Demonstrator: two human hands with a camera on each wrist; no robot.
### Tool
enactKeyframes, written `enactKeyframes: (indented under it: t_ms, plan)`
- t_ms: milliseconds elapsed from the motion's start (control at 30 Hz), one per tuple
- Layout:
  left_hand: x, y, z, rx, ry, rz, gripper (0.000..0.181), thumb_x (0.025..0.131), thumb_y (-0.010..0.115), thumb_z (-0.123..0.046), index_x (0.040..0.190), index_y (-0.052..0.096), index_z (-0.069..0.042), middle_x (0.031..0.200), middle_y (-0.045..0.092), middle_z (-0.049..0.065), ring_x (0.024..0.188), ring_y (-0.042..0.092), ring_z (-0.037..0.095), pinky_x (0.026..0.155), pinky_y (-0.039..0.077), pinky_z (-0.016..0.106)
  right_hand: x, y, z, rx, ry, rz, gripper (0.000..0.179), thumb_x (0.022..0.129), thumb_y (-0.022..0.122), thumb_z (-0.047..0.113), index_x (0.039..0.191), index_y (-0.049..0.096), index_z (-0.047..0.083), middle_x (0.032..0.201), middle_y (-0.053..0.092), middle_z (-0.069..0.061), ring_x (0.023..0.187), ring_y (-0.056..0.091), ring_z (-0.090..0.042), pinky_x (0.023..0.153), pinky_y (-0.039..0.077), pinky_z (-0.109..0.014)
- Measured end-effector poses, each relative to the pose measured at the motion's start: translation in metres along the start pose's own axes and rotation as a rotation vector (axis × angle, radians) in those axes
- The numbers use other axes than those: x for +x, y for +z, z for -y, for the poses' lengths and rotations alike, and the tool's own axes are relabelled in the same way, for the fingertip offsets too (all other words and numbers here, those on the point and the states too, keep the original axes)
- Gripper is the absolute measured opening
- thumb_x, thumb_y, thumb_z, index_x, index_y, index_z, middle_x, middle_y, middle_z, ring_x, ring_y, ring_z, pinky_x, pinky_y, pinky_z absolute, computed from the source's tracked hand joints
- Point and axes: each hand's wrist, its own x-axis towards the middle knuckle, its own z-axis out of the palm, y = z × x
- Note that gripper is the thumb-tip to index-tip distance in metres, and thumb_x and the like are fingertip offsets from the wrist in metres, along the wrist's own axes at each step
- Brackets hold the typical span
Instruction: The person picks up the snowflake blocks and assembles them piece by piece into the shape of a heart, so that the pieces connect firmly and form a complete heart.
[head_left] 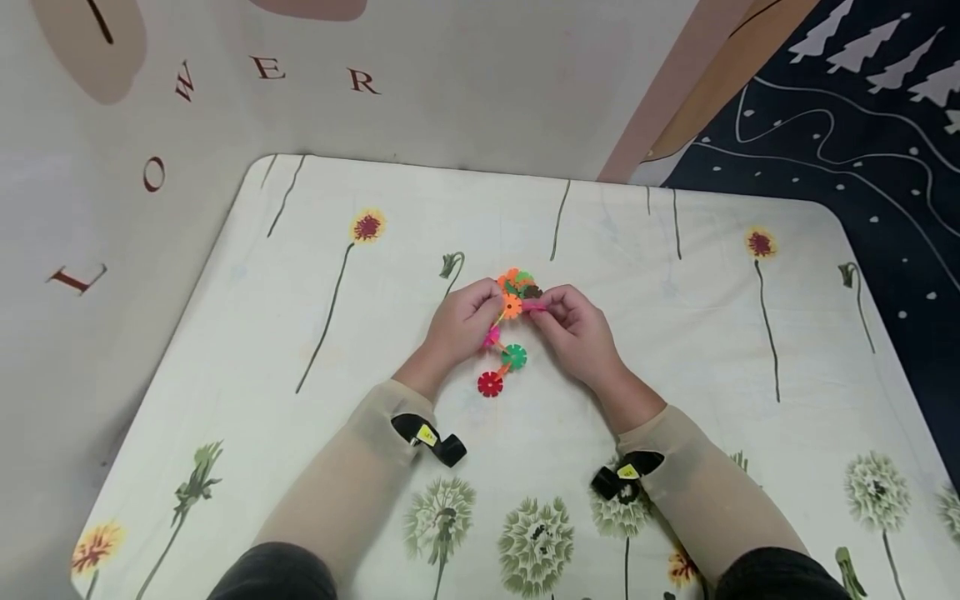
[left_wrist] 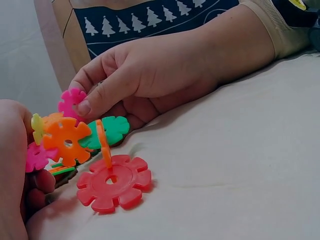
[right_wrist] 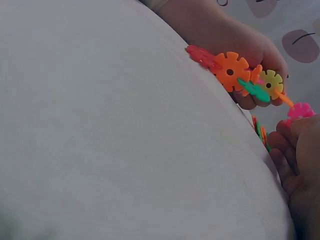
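A chain of slotted, flower-shaped plastic discs runs between the two hands. My left hand grips the chain around its middle, near a yellow disc. Thumb and fingers of my right hand pinch a pink disc, which meets an orange disc edge to edge. Below the left hand, another pink disc, a green disc and a red disc hang or lie toward the near side. The left fingers hide part of the chain.
Loose discs in orange, green and brown lie on the cloth just behind the hands. The white tablecloth has printed flowers. A pale wall with letters stands behind, and a dark tree-patterned surface lies at the right.
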Motion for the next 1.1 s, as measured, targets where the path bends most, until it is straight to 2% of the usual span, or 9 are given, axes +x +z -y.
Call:
enactKeyframes:
  t_ms: [200,333,833,1100]
  plan:
    - [-0.0002,0.0006,-0.0005,0.011,0.011,0.01,0.022,0.108,0.053,-0.021,0.088,0.059,-0.014,0.065,0.049,0.002,0.056,0.049,0.02,0.056,0.037,0.033,0.0004,-0.0003,0.0012,-0.033,0.005,-0.014,0.012,0.1,0.071,-0.005,0.11,0.064,-0.003,0.113,0.079,-0.014,0.104,0.073,-0.01,0.089,0.058,-0.025]
    - [0.0003,0.0013,-0.0001,0.012,0.022,0.017,0.022,0.106,0.052,-0.02,0.086,0.059,-0.014,0.065,0.05,0.002,0.057,0.048,0.02,0.057,0.036,0.033,0.0002,-0.0006,0.0015,-0.042,0.004,-0.016,0.013,0.099,0.072,-0.007,0.11,0.066,-0.003,0.109,0.079,-0.014,0.099,0.073,-0.008,0.086,0.057,-0.023]
    - [-0.0002,-0.002,-0.0017,0.037,0.051,0.054,0.022,0.106,0.055,-0.017,0.084,0.058,-0.015,0.063,0.047,0.0,0.055,0.046,0.018,0.055,0.033,0.031,-0.0013,0.0008,-0.0007,0.046,-0.044,-0.005,0.013,0.093,0.074,-0.012,0.103,0.067,-0.007,0.107,0.078,-0.022,0.102,0.074,-0.005,0.087,0.059,-0.026]
    - [-0.001,-0.0032,-0.0012,0.066,0.064,0.046,0.022,0.106,0.057,-0.018,0.084,0.059,-0.015,0.062,0.048,-0.001,0.056,0.046,0.017,0.057,0.034,0.031,-0.0016,0.002,-0.0011,0.038,-0.061,0.006,0.014,0.092,0.074,-0.014,0.102,0.068,-0.007,0.106,0.078,-0.022,0.099,0.075,-0.005,0.085,0.059,-0.025]
